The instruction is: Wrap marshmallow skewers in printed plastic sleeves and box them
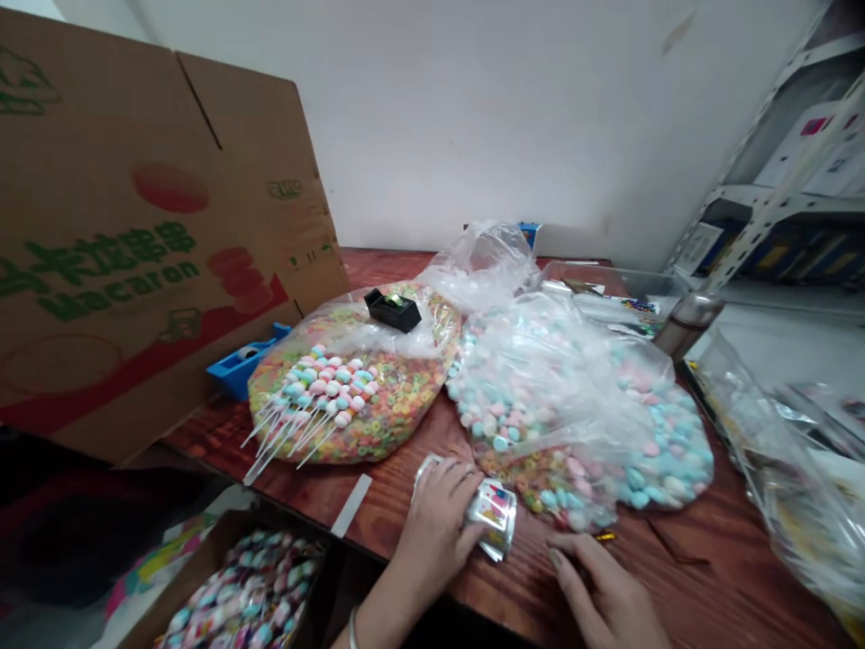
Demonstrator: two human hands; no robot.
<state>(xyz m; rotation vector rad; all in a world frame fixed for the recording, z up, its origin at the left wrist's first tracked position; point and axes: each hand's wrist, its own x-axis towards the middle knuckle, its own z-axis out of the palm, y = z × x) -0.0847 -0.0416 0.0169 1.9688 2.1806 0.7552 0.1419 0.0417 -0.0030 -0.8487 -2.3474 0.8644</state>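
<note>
On the reddish-brown wooden counter before a white wall, silver packets lie near the front edge beneath the left hand; whether its fingers grip them, I cannot tell. The right hand, nearby, has its thumb and forefinger slightly parted. A cardboard box stands at left, white shelving at right.

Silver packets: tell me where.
In the head view, low and just right of centre, the silver packets lie under the left hand on the table.
</note>
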